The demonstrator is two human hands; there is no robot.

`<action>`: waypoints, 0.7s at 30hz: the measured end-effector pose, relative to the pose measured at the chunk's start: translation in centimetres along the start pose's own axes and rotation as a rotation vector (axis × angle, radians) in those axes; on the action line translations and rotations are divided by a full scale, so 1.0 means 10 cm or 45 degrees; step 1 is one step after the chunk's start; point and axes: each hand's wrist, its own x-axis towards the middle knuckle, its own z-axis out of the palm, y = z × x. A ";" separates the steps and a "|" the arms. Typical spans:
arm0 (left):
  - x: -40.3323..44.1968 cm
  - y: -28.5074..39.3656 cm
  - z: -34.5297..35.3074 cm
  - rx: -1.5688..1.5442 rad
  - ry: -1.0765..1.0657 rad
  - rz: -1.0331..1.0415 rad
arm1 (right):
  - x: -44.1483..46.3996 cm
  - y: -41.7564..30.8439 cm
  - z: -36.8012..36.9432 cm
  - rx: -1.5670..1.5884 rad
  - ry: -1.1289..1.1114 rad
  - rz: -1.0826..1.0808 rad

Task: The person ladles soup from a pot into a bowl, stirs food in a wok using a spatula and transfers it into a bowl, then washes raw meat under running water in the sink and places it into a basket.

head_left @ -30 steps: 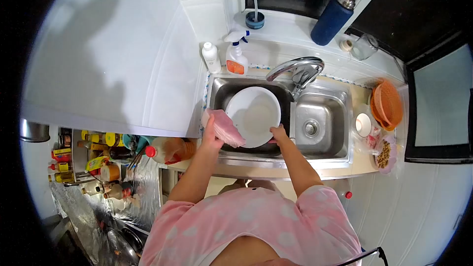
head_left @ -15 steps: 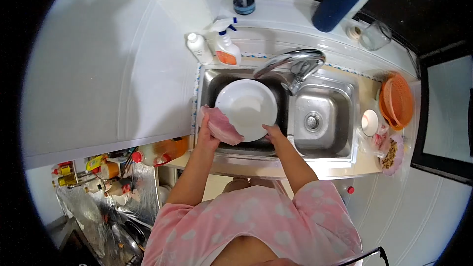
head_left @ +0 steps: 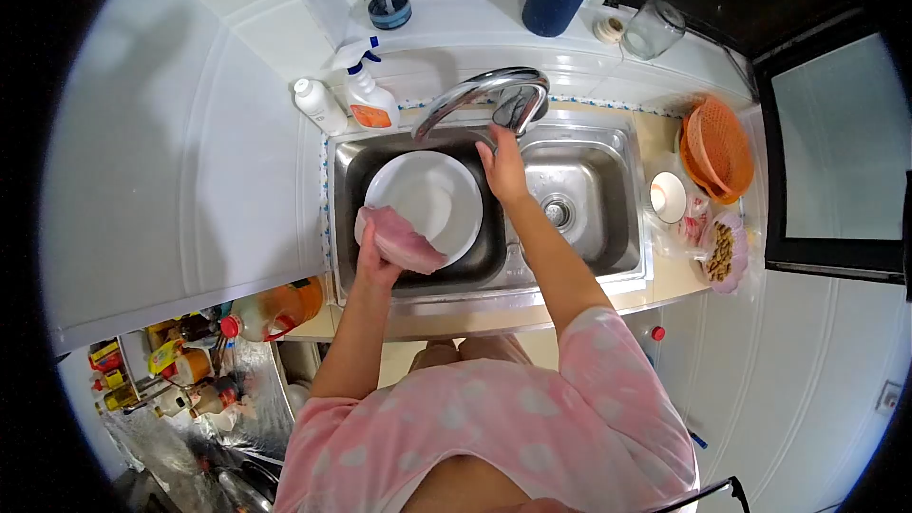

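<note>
A slab of raw pink meat (head_left: 403, 241) is in my left hand (head_left: 377, 264), its fingers wrapped round the near left end. The meat hangs over the near rim of a large white basin (head_left: 463, 171) standing in the left sink bowl. My right hand (head_left: 504, 166) is up at the base of the chrome faucet (head_left: 480, 84), with its fingers at the handle and the thumb to the left. The handle is mostly hidden by the fingers. No stream of water shows under the spout.
Right of the basin lies the second sink bowl (head_left: 598, 228). A spray bottle (head_left: 369, 100) and a white bottle (head_left: 321, 107) stand behind on the left. Orange baskets (head_left: 719, 147), a white cup (head_left: 668, 198) and a pink dish (head_left: 727, 266) of small brown pieces sit at the right.
My right hand has left the basin's rim and moved up to the faucet handle. The left hand still holds the meat over the basin's near edge. The whole view has shifted.
</note>
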 end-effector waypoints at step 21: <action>0.24 -0.03 -0.03 0.020 0.036 -0.054 | -0.05 0.42 0.24 -0.257 -0.053 -0.156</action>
